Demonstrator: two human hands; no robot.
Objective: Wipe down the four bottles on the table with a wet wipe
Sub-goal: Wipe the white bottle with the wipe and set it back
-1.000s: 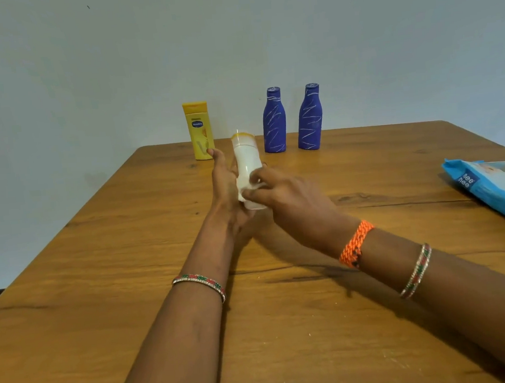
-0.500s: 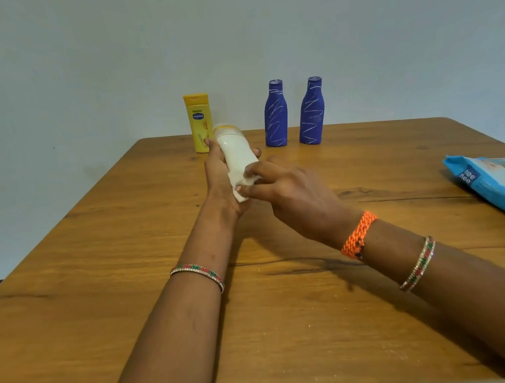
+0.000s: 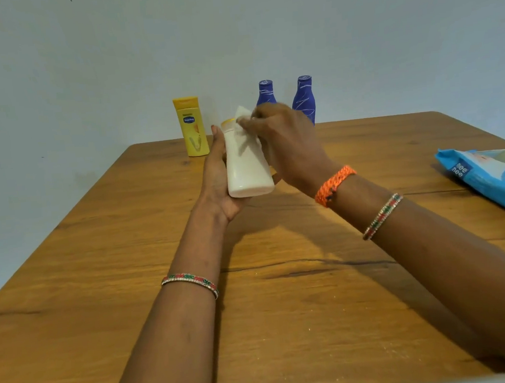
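Note:
My left hand holds a white bottle with a yellow cap, lifted above the table and tilted away from me. My right hand pinches a white wet wipe against the bottle's top, near the cap. A yellow lotion bottle stands upright at the table's far edge. Two dark blue bottles stand to its right: one is mostly hidden behind my right hand, the other is partly hidden.
The wooden table reaches to a plain wall behind. A blue pack of wet wipes lies at the right edge of the table.
Both hands have lifted the white bottle higher. My right hand has slid the wipe from the bottle's lower body up to its cap end.

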